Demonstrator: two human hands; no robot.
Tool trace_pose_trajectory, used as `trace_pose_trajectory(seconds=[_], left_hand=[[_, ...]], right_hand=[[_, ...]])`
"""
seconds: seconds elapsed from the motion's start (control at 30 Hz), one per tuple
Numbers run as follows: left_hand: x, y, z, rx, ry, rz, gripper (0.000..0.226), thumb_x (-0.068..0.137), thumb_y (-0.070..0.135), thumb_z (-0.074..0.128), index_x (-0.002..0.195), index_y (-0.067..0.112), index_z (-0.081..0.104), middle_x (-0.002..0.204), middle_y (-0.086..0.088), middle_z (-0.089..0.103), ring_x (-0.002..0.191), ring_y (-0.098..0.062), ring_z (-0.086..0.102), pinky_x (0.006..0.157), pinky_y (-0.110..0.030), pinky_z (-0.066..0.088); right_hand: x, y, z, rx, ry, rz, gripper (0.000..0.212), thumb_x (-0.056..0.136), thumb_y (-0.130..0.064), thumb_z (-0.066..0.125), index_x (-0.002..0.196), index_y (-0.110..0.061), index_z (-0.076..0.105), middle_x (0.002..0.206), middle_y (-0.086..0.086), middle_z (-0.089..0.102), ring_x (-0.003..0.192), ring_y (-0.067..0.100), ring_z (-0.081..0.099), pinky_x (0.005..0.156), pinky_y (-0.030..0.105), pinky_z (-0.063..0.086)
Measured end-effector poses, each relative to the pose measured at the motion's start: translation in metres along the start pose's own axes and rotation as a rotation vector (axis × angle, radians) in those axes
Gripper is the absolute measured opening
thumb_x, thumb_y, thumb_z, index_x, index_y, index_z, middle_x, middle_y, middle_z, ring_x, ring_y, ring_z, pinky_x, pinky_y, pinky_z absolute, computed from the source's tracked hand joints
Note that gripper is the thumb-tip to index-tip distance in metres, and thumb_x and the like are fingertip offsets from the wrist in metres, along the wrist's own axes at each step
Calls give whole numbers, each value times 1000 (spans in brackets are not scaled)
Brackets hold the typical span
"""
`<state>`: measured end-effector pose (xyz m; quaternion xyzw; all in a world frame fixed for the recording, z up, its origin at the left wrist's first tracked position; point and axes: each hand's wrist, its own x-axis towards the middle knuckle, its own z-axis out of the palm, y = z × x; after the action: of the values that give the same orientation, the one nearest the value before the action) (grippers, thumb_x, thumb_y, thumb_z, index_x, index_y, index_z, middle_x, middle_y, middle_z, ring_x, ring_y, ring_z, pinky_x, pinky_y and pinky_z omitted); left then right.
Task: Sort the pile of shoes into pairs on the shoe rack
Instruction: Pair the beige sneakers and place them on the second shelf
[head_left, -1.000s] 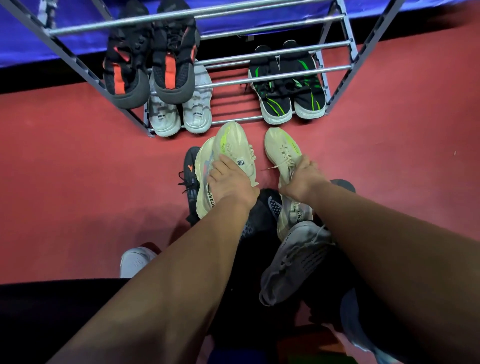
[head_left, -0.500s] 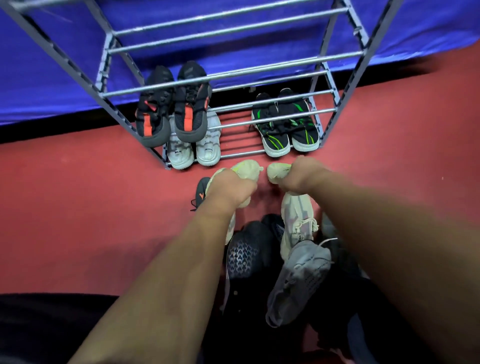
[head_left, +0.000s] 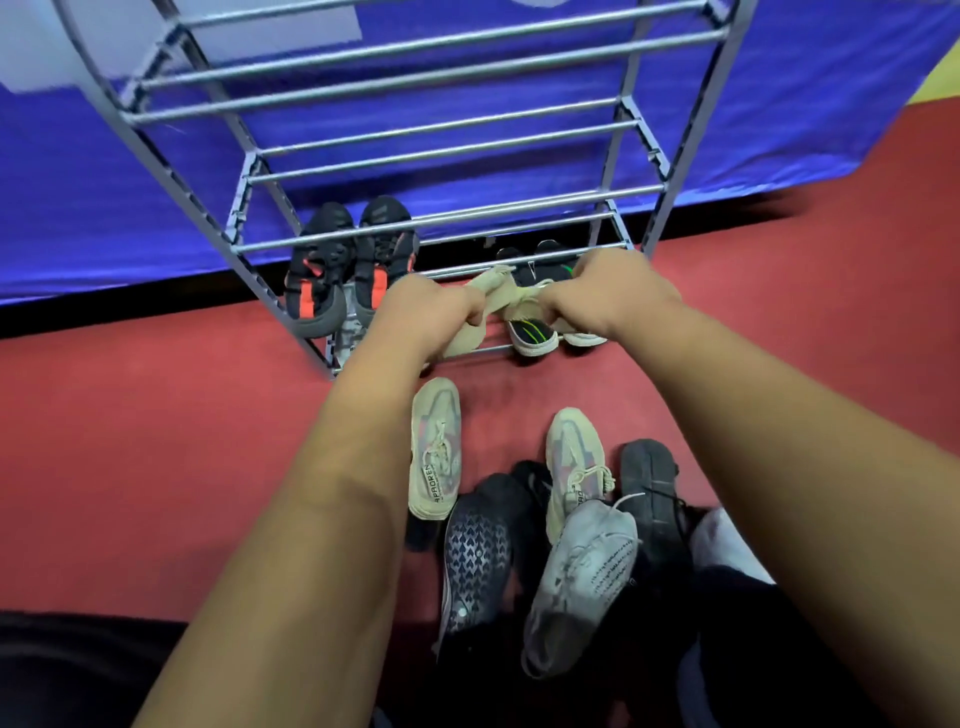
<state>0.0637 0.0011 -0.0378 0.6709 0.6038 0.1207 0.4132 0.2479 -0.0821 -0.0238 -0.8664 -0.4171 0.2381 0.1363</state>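
My left hand (head_left: 426, 317) grips one pale cream sneaker (head_left: 467, 332) and my right hand (head_left: 608, 296) grips its match (head_left: 524, 306). Both shoes are lifted off the floor, held side by side in front of the grey metal shoe rack (head_left: 426, 78), at the level of its lower shelves. My hands hide most of both shoes. On the rack sit a black-and-orange pair (head_left: 343, 270), a white pair (head_left: 353, 332) below it and a black-and-green pair (head_left: 530, 332) at the right. The pile (head_left: 545, 519) lies on the red floor under my forearms.
In the pile are two cream sneakers with grey-pink toes (head_left: 436, 447), a dirty white sneaker (head_left: 582, 577), and black shoes, one sole-up (head_left: 475, 556). A blue cloth wall (head_left: 104, 182) hangs behind the rack. The rack's upper shelves carry no shoes.
Both hands have lifted the two cream sneakers from the pile and carried them forward and up to the rack. My view has tilted up, showing more upper shelves.
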Motion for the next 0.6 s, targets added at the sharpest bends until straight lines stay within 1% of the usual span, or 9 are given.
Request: trace_pose_trajectory(seconds=[0.03,0.1,0.17,0.23,0.3,0.37,0.47,0.53,0.6], left_hand=[[2,3,-1,-11,11,5,22,70,28,74,68,14,57,68,-2,54,63,-24,49,56,-30,34],[5,7,-1,-26,32,24,23,72,33,74,79,15,62,74,0,58,67,-22,53,56,-30,35],[10,7,6,-63,72,63,25,76,36,73,92,19,62,81,4,60,74,-18,57,58,-30,37],[15,3,19,-100,149,111,29,81,34,73,104,24,59,91,10,63,84,-15,61,66,-30,41],[21,-1,34,-146,213,157,28,84,31,74,105,29,55,91,15,61,86,-11,62,75,-27,41],[34,-7,49,-188,241,167,28,86,32,74,109,28,57,94,15,64,90,-10,64,78,-25,42],[58,-14,69,-189,259,161,53,81,40,74,129,20,61,117,6,69,106,-15,65,88,-29,49],[75,-13,80,-172,270,166,57,78,44,73,129,21,62,119,4,69,106,-16,66,91,-31,53],[92,-9,91,-172,270,146,62,76,46,74,131,21,60,120,4,68,107,-16,66,94,-33,54]], right_hand=[[0,1,-3,34,34,9,21,59,-41,71,65,-21,74,59,-9,69,71,21,69,64,29,51],[3,1,-8,102,120,-2,36,59,-41,70,90,-24,74,79,-7,73,79,23,70,75,34,59],[12,3,-7,163,201,-25,57,61,-48,68,114,-28,69,96,-4,73,89,24,70,83,38,60],[25,10,0,204,251,-52,66,68,-48,68,129,-24,64,109,-1,72,100,26,68,86,37,58],[40,21,14,246,313,-82,64,74,-45,70,131,-17,63,119,4,70,110,29,66,88,36,54],[54,32,27,316,358,-79,65,75,-41,71,133,-13,62,126,7,67,117,29,63,94,37,52],[77,48,42,347,369,-76,72,77,-37,72,142,-10,58,138,9,62,127,28,57,106,37,47],[94,56,48,345,371,-83,70,79,-34,73,143,-11,57,138,9,61,128,28,56,108,35,43],[110,62,53,337,387,-98,65,79,-34,73,139,-13,58,133,7,61,124,27,56,107,35,45]])
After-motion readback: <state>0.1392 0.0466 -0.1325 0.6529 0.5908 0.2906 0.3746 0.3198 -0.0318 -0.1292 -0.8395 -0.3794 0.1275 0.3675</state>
